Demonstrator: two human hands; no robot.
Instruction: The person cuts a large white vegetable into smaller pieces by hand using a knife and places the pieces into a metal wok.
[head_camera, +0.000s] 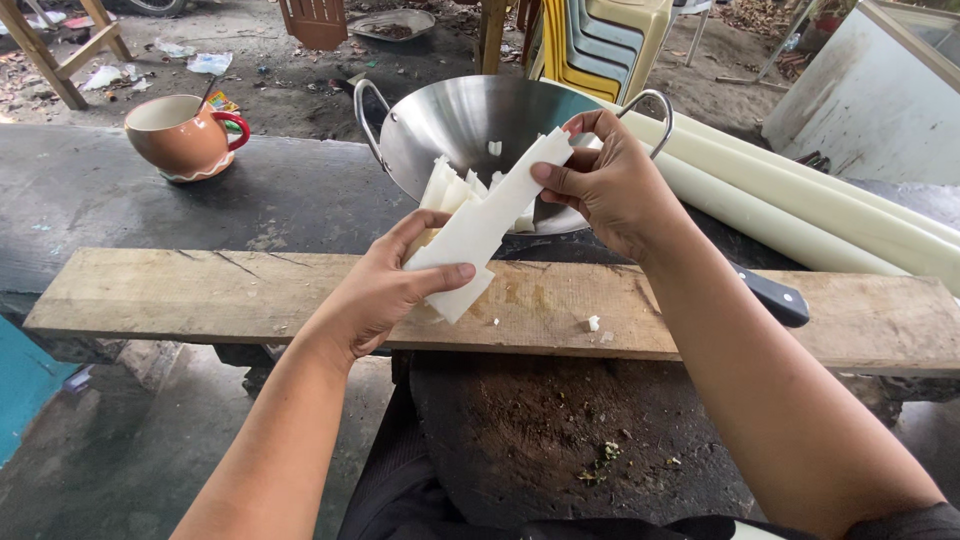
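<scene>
Head view, from the left: an orange mug with a red handle stands well apart on the dark desk, out of the way of the work. A rough wooden plank lies across the desk's near edge as a cutting surface, a small white scrap left on it. The left hand reaches in palm up, thumb pressed over the lower end of a stack of white strips, fingers cupped beneath to carry its weight. The stack slants up to the right, held above the plank and just in front of a steel wok that already holds similar white pieces, so cut pieces have a short way to go. The right hand, wrist bent down, pinches the stack's upper end between thumb and fingers. Both hands are closed on the stack, one at each end. A black knife handle shows behind the right forearm, resting on the plank. Long pale stalks lie to the right on the desk.
</scene>
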